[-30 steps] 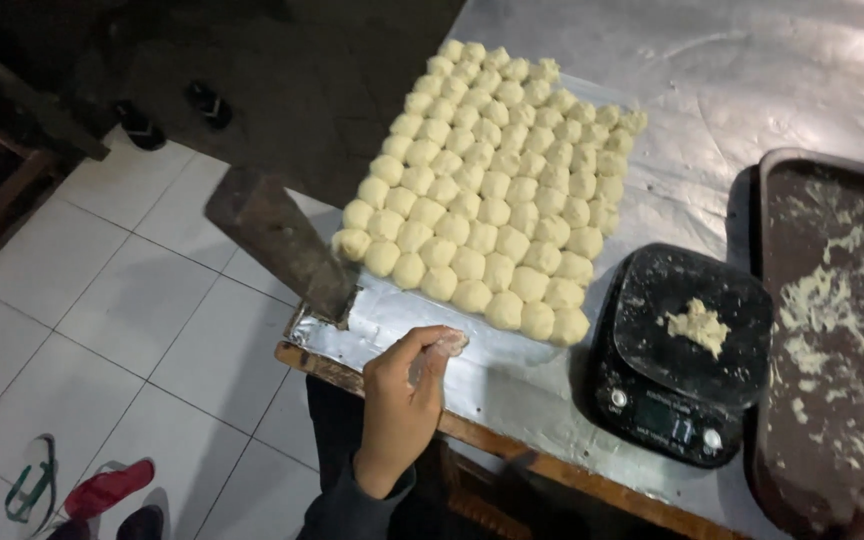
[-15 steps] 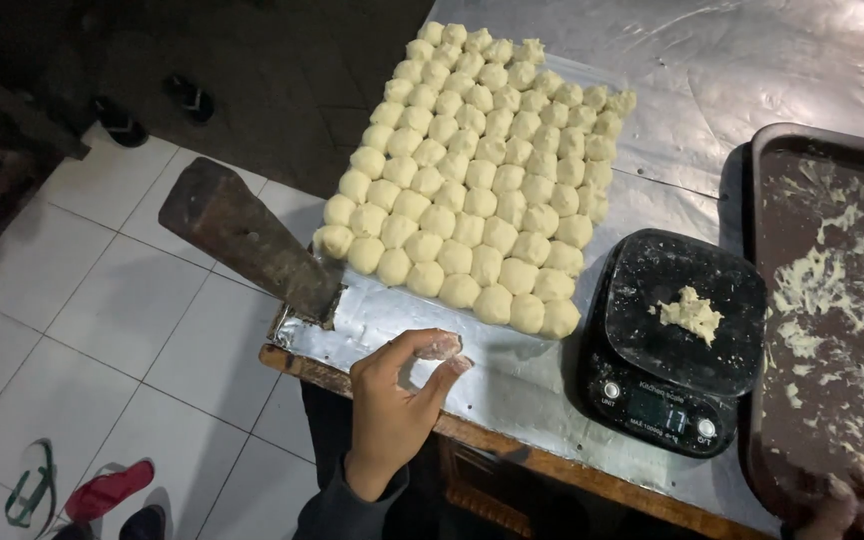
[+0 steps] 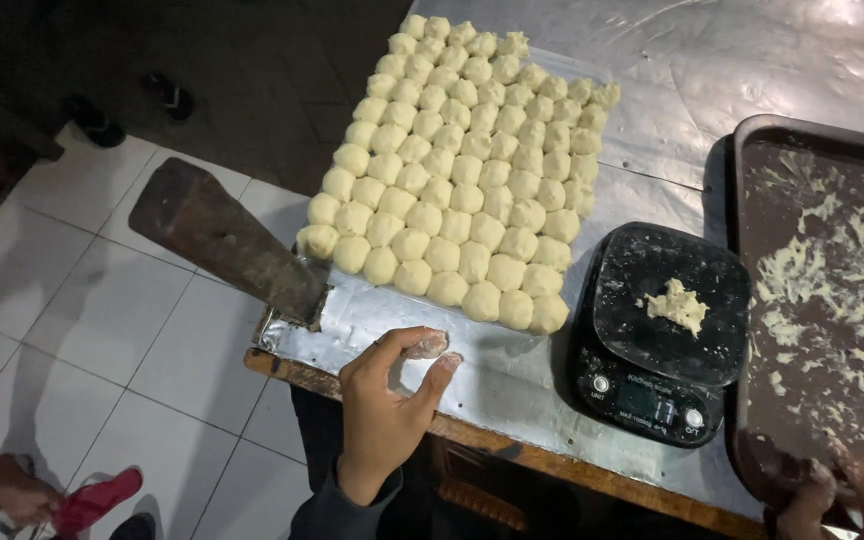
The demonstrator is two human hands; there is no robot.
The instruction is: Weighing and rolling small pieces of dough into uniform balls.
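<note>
Here we pinch a small dough piece (image 3: 425, 346) in our left hand (image 3: 387, 405), fingertips closed around it, just below the rows of dough balls (image 3: 462, 170). Our right hand (image 3: 847, 495) grips the tray (image 3: 752, 300) edge. Better to roll gently, keeping it round.

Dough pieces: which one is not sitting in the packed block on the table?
The dough piece pinched in the left hand, at the table's near edge. It is apart from the block of dough balls; a loose scrap lies on the scale.

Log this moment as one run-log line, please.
left hand: pinching dough piece | right hand: on tray edge | dough balls: packed block
</note>
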